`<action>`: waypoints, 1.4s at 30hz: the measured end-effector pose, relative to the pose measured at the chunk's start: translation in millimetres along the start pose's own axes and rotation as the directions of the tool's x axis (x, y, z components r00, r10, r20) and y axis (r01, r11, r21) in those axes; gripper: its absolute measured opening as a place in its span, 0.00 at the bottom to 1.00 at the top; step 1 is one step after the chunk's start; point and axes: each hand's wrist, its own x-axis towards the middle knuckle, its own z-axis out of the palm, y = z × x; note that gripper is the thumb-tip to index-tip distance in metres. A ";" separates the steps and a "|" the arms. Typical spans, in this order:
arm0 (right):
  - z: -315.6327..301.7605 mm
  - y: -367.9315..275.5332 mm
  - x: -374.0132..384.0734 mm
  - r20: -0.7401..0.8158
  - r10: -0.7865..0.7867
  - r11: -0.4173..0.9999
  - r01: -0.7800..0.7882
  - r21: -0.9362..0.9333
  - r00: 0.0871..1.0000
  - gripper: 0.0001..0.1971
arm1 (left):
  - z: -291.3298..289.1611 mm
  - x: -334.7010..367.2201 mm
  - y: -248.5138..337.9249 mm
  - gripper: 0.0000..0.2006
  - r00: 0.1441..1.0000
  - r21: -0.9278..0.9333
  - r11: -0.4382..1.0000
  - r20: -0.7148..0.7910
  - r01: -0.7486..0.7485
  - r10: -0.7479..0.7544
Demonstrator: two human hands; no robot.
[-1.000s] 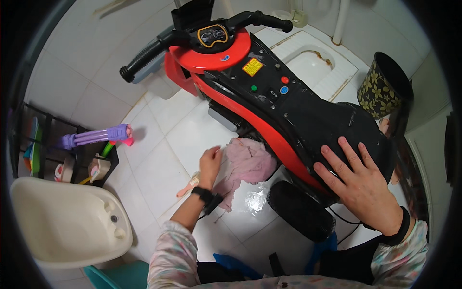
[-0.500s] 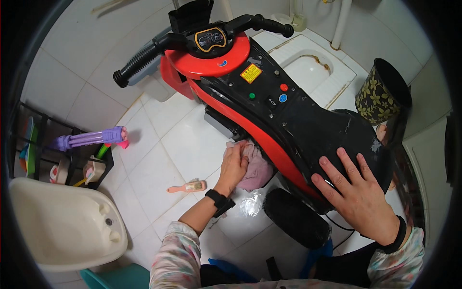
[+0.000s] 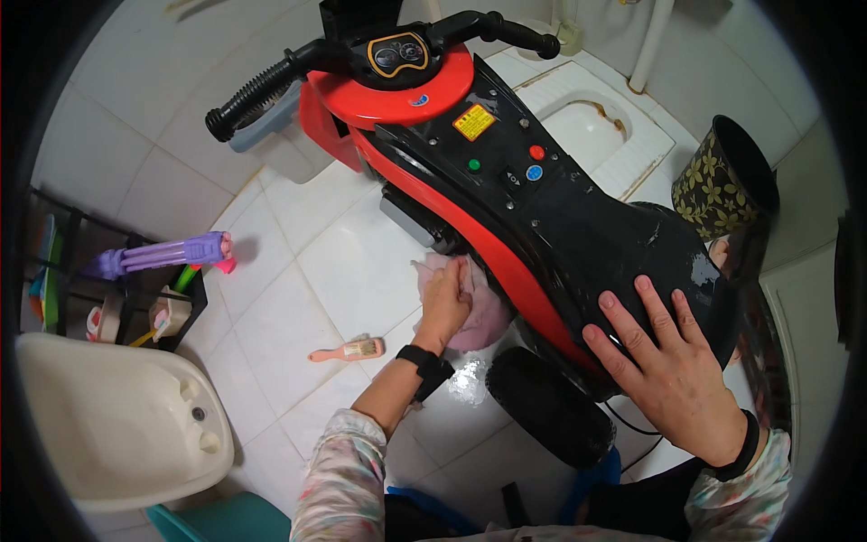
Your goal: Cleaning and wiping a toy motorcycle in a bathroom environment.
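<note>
A child's red and black ride-on motorbike [image 3: 506, 244] stands before me, its handlebars at the far end. My left hand [image 3: 447, 303] is closed on a pink cloth [image 3: 483, 321], low beside the bike's left side. Part of the cloth is hidden behind the hand and under the bike's red edge. My right hand [image 3: 673, 370] lies flat on the black seat [image 3: 632, 244], fingers spread. Just below the cloth sits a black wheel [image 3: 551, 406]. A pink-handled brush [image 3: 348, 350] lies on the tiles to the left of my left hand.
A cream baby bathtub [image 3: 117, 425] is at the left, below a black rack [image 3: 117, 298] holding a purple toy [image 3: 167, 255]. A teal tub [image 3: 221, 519] shows at the lower edge. At right stands a flowered bin [image 3: 718, 185]; a squat toilet [image 3: 587, 126] lies behind the bike.
My left hand has turned and its fingers have curled more tightly over the pink cloth. My right hand stays on the seat. The view has shifted slightly.
</note>
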 end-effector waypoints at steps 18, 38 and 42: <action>-6.8 0.2 -9.2 0.013 0.015 0.998 -0.015 0.069 1.000 0.30 | 3.6 -37.3 12.9 0.20 0.992 -0.068 0.995 0.096 -0.074 0.080; -3.9 3.3 -15.5 -0.011 0.012 1.000 -0.012 0.014 1.000 0.29 | -41.7 8.0 57.7 0.20 0.946 0.158 0.947 -0.118 -0.281 0.300; -0.6 4.3 -11.6 -0.034 -0.023 1.000 0.023 0.013 0.999 0.30 | -26.9 3.4 50.9 0.16 0.981 0.036 0.995 -0.167 -0.090 0.095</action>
